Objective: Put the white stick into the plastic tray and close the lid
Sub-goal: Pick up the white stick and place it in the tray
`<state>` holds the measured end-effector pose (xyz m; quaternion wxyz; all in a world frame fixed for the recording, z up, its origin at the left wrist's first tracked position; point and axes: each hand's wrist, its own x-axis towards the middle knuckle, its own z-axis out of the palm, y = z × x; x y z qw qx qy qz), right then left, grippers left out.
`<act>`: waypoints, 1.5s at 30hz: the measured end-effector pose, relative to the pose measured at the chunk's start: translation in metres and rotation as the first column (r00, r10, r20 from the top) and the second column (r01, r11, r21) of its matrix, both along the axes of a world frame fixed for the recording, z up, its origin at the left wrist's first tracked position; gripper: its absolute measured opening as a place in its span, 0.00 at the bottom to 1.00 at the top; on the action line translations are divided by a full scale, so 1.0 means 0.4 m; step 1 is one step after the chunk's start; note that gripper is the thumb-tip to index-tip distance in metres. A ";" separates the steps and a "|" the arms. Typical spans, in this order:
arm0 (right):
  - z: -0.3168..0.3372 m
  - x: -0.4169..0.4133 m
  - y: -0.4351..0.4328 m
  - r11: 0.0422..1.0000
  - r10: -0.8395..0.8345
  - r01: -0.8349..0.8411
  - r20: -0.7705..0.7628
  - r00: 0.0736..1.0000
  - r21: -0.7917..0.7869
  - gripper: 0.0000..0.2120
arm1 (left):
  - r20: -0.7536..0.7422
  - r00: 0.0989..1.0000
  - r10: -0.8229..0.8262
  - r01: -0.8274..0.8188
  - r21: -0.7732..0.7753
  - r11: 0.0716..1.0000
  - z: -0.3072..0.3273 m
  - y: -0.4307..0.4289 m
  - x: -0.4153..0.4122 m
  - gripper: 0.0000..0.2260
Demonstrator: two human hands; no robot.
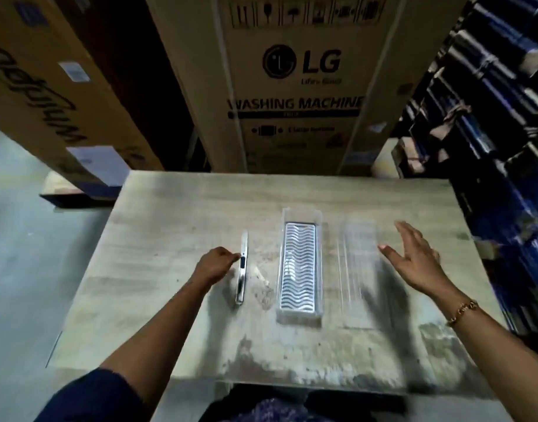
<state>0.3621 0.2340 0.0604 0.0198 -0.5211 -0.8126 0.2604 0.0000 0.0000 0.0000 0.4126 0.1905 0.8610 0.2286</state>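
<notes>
The left hand (216, 263) has its grip pinched on the middle of the white stick (242, 267), which lies lengthwise on the worktop (176, 214) left of the plastic tray (299, 266), while beyond the tray's clear lid (357, 269) the right hand (414, 257) hovers with fingers spread, holding nothing.

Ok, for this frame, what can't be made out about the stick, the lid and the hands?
Head view only:
- Left hand grip: its fingers meet the white stick, but the knuckles hide whether they pinch it.
- Lid: clear and blurred, edges faint against the table; no telling if it joins the tray.
- Right hand: motion-blurred, its height above the lid unclear.
</notes>
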 end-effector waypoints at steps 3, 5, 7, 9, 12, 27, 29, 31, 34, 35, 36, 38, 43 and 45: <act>-0.079 0.069 -0.021 0.986 -0.067 0.079 0.084 0.994 -0.145 0.39 | -0.089 0.996 0.006 -0.011 -0.054 0.998 -0.059 -0.015 0.033 0.14; -0.145 0.123 -0.036 0.966 -0.107 0.135 0.136 0.985 -0.220 0.40 | -0.123 0.992 0.021 -0.033 -0.100 0.994 -0.080 -0.020 0.064 0.15; -0.179 0.150 -0.046 0.956 -0.123 0.159 0.157 0.980 -0.247 0.45 | -0.172 0.985 0.019 -0.038 -0.103 0.994 -0.094 -0.010 0.083 0.18; -0.194 0.160 -0.052 0.948 -0.125 0.172 0.183 0.975 -0.269 0.39 | -0.225 0.974 -0.003 -0.024 -0.117 0.993 -0.105 0.002 0.093 0.19; -0.211 0.169 -0.064 0.940 -0.163 0.203 0.160 0.974 -0.275 0.34 | -0.256 0.967 0.009 -0.042 -0.124 0.991 -0.115 0.015 0.100 0.17; -0.245 0.169 -0.102 0.919 -0.276 0.284 0.068 0.959 -0.274 0.33 | 0.241 0.898 0.369 -0.416 0.183 0.891 -0.082 0.000 0.131 0.02; -0.248 0.172 -0.103 0.925 -0.259 0.272 0.084 0.962 -0.266 0.33 | 0.241 0.888 0.393 -0.446 0.234 0.864 -0.060 -0.002 0.143 0.11; -0.252 0.173 -0.104 0.930 -0.241 0.259 0.096 0.966 -0.261 0.32 | 0.221 0.874 0.432 -0.479 0.247 0.843 -0.043 -0.003 0.152 0.22; -0.256 0.171 -0.106 0.933 -0.235 0.254 0.102 0.967 -0.255 0.32 | 0.170 0.852 0.494 -0.522 0.234 0.820 -0.016 0.001 0.167 0.32; -0.258 0.171 -0.107 0.932 -0.236 0.254 0.101 0.967 -0.257 0.33 | 0.150 0.850 0.505 -0.527 0.231 0.818 -0.010 0.005 0.170 0.34; -0.259 0.171 -0.107 0.932 -0.237 0.255 0.100 0.966 -0.259 0.33 | 0.123 0.853 0.507 -0.522 0.225 0.823 -0.002 0.008 0.173 0.34; -0.260 0.171 -0.109 0.932 -0.233 0.251 0.098 0.967 -0.263 0.33 | 0.095 0.853 0.513 -0.520 0.230 0.823 0.004 0.012 0.177 0.32; -0.266 0.174 -0.115 0.937 -0.219 0.235 0.092 0.971 -0.259 0.33 | 0.242 0.831 0.500 -0.555 0.320 0.768 0.010 0.009 0.181 0.15; -0.269 0.175 -0.115 0.935 -0.220 0.237 0.092 0.971 -0.264 0.33 | 0.322 0.812 0.487 -0.578 0.325 0.749 0.018 0.008 0.183 0.09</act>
